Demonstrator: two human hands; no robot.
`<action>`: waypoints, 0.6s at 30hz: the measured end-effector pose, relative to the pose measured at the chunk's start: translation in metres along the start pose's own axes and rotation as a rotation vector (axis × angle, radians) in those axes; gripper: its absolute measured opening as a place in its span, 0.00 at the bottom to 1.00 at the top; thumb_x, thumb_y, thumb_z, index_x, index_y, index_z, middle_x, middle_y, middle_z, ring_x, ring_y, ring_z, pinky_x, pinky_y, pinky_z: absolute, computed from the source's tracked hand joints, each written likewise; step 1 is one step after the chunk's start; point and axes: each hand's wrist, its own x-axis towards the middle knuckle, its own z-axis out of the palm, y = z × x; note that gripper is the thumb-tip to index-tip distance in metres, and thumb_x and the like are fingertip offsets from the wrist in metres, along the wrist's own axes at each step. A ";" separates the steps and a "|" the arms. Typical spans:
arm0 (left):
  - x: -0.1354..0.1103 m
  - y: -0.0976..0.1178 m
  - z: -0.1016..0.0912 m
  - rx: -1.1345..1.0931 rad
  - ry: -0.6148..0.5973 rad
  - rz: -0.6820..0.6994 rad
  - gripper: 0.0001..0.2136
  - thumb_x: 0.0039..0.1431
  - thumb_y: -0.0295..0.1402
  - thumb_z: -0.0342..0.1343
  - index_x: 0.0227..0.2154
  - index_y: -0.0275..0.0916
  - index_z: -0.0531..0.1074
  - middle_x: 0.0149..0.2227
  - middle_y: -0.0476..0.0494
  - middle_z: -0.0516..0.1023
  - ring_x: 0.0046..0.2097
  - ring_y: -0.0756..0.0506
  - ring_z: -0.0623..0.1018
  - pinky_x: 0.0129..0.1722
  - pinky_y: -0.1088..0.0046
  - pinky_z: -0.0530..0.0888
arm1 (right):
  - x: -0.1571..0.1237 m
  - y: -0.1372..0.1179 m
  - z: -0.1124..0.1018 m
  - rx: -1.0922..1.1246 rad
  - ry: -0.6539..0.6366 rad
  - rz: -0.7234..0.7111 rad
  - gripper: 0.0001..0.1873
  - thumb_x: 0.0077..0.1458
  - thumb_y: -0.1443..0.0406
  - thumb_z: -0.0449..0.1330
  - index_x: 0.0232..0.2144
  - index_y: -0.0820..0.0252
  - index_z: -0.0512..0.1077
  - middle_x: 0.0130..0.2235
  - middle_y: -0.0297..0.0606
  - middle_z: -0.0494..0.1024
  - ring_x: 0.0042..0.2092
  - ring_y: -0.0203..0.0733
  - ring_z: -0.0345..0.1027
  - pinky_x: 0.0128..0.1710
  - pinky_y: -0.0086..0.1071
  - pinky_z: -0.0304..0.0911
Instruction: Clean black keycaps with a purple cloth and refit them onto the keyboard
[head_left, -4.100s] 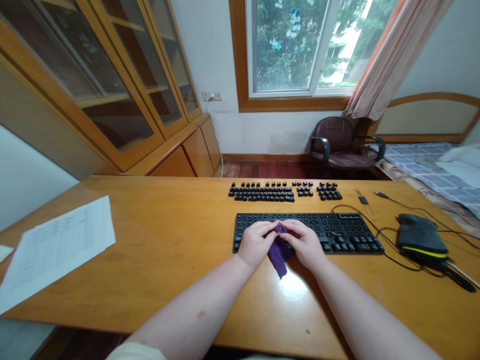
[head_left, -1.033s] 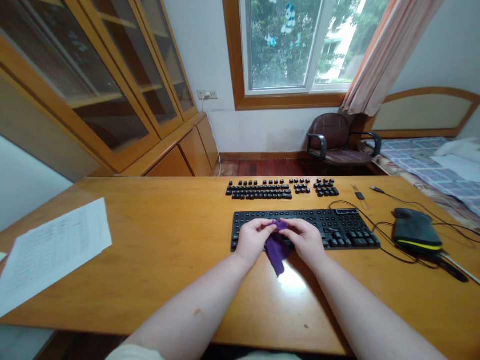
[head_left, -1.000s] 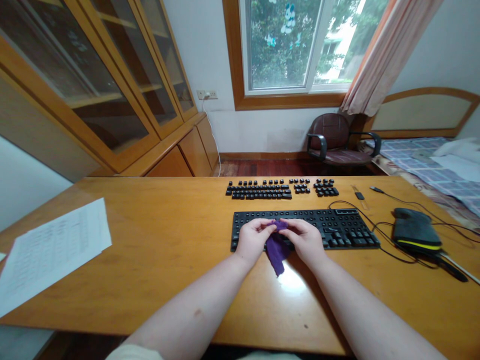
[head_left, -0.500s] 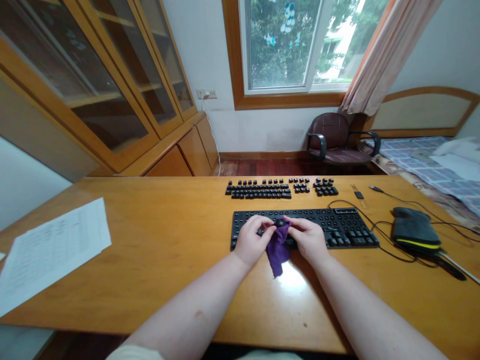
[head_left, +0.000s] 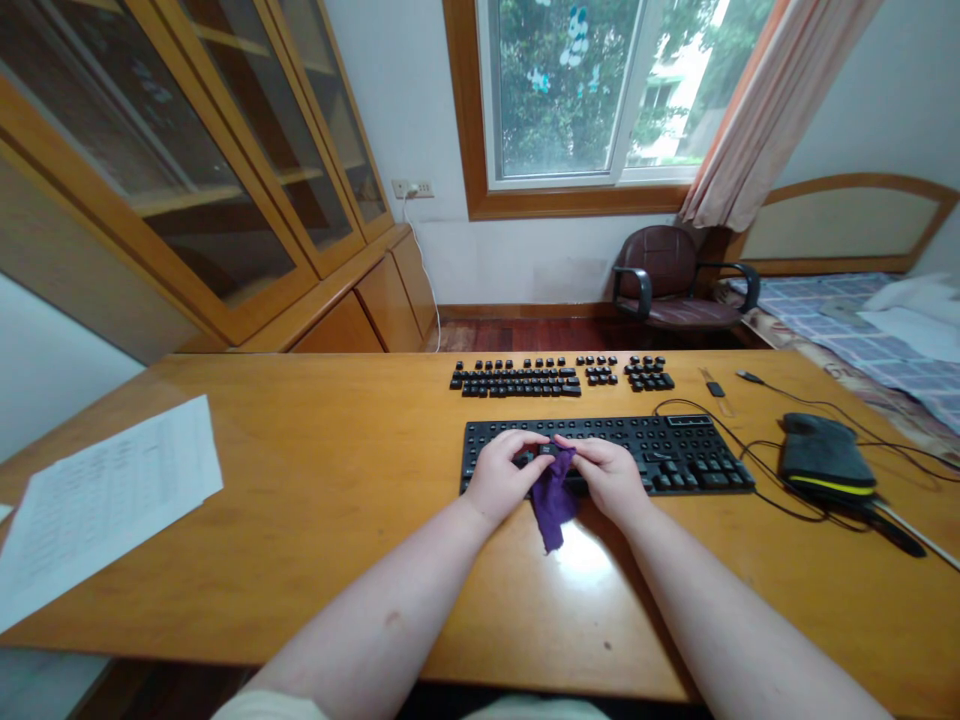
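Over the front of a black keyboard (head_left: 694, 455), my two hands meet with fingers pinched. Between the thumb and forefinger of my left hand (head_left: 504, 474) is a small black keycap (head_left: 547, 450) with a pale mark on it. My right hand (head_left: 613, 482) grips a purple cloth (head_left: 553, 512) and presses its upper end against the keycap's right side. The rest of the cloth hangs down past the keyboard's front edge. Many keycaps are off the keyboard, though larger ones stay on at the lower right. My hands hide its middle.
Loose black keycaps (head_left: 517, 382) lie in rows behind the keyboard. To the right are a small black tool with wire loops (head_left: 715, 389), a cable plug (head_left: 748, 376) and a folded grey cloth with a yellow edge (head_left: 829, 455). Printed papers (head_left: 127, 490) lie at the left.
The keycap has shifted slightly left and turned between my fingers, and the cloth's upper end now lies at its right side. Both hands keep their grip.
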 end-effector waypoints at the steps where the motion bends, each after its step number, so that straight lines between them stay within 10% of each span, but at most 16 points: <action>1: 0.000 -0.002 0.002 -0.050 0.020 -0.041 0.08 0.49 0.32 0.60 0.34 0.39 0.74 0.34 0.44 0.76 0.37 0.47 0.76 0.39 0.69 0.74 | 0.000 0.001 0.000 0.004 0.022 0.000 0.13 0.49 0.65 0.57 0.38 0.50 0.77 0.37 0.37 0.80 0.38 0.44 0.73 0.41 0.39 0.67; 6: 0.010 0.001 -0.008 -0.262 0.143 -0.182 0.10 0.46 0.32 0.60 0.34 0.35 0.73 0.34 0.43 0.77 0.36 0.47 0.77 0.41 0.69 0.75 | 0.001 0.007 -0.001 0.081 0.220 0.043 0.13 0.50 0.63 0.57 0.38 0.56 0.77 0.41 0.40 0.79 0.43 0.47 0.72 0.47 0.43 0.64; 11: 0.023 0.022 -0.060 -0.175 0.244 -0.162 0.18 0.49 0.33 0.58 0.45 0.37 0.71 0.39 0.42 0.77 0.39 0.48 0.76 0.45 0.68 0.73 | 0.003 0.008 -0.001 0.167 0.345 0.084 0.14 0.51 0.61 0.57 0.38 0.59 0.76 0.42 0.42 0.78 0.45 0.47 0.71 0.50 0.44 0.63; 18: 0.009 -0.013 -0.097 0.094 0.008 -0.218 0.12 0.51 0.35 0.56 0.38 0.37 0.74 0.39 0.41 0.78 0.39 0.44 0.77 0.45 0.63 0.72 | 0.003 0.007 -0.002 0.132 0.339 0.078 0.14 0.52 0.61 0.57 0.39 0.60 0.76 0.42 0.42 0.78 0.45 0.46 0.71 0.50 0.44 0.63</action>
